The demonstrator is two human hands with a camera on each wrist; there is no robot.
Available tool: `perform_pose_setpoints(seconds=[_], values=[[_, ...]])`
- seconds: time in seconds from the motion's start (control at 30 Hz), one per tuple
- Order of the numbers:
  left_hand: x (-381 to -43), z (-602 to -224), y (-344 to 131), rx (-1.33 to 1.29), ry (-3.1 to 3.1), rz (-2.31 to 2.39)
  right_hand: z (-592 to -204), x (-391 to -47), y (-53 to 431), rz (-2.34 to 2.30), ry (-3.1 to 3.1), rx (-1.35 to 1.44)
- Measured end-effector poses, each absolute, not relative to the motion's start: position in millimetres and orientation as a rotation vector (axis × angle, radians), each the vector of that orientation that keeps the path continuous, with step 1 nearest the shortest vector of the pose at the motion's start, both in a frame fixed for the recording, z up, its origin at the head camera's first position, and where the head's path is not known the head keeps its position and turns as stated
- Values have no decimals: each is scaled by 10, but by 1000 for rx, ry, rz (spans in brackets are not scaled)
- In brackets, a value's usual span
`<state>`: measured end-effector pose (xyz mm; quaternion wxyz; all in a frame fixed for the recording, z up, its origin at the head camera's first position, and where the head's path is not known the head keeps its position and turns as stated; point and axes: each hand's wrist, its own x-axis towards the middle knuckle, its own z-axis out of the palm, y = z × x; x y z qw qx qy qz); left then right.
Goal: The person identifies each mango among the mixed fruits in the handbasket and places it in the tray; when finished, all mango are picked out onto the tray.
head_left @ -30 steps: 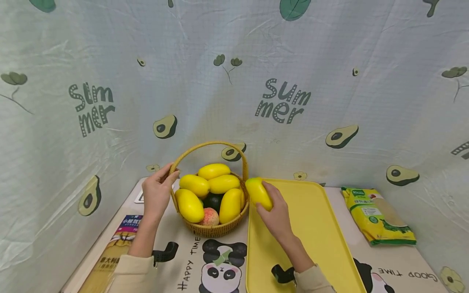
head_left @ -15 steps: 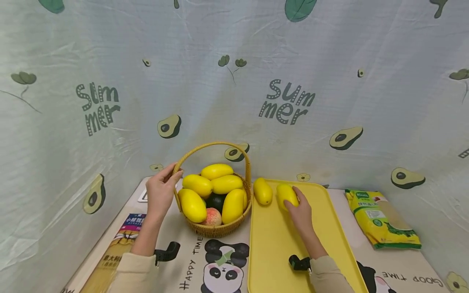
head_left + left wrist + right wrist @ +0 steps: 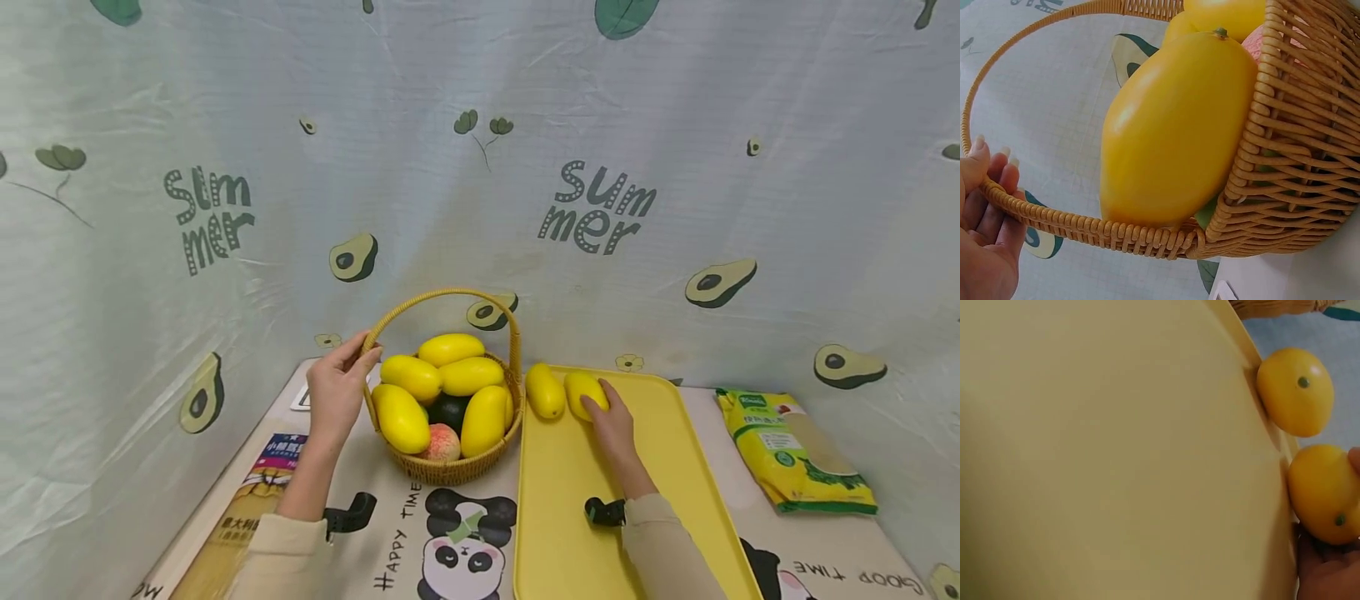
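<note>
1. One yellow fruit (image 3: pixel 582 392) on the far end of the yellow tray (image 3: pixel 562 508) lies ahead-left of the right hand (image 3: pixel 617 423), the nearer hand; its long axis points mostly away from the person.
2. Right grip: thumb and fingers curl around it. Left hand (image 3: pixel 335 387) grips the handle (image 3: pixel 399 307) of the basket (image 3: pixel 450 473).
3. "Knorr" marks the green-and-yellow bag (image 3: pixel 795 454); "意大利" the left pack (image 3: pixel 251 492); "HAPPY TIME" and "GOOD TIME" the table (image 3: pixel 360 575); "SUMMER" the curtain (image 3: pixel 420 200).
</note>
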<state>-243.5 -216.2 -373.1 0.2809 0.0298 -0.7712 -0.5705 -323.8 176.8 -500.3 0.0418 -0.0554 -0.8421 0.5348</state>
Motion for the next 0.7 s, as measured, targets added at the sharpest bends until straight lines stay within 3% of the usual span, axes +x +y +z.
perform_pose_setpoints(seconds=[0.4,0.7], values=[[-2427,-3725,-2150,91,-2057,-1558,-4966,-3321,1793,1718,-2642,-152],[-2232,-3475,-2032,86,-2078,-1549,-4964,-3262,1821,1781,-2574,-143]])
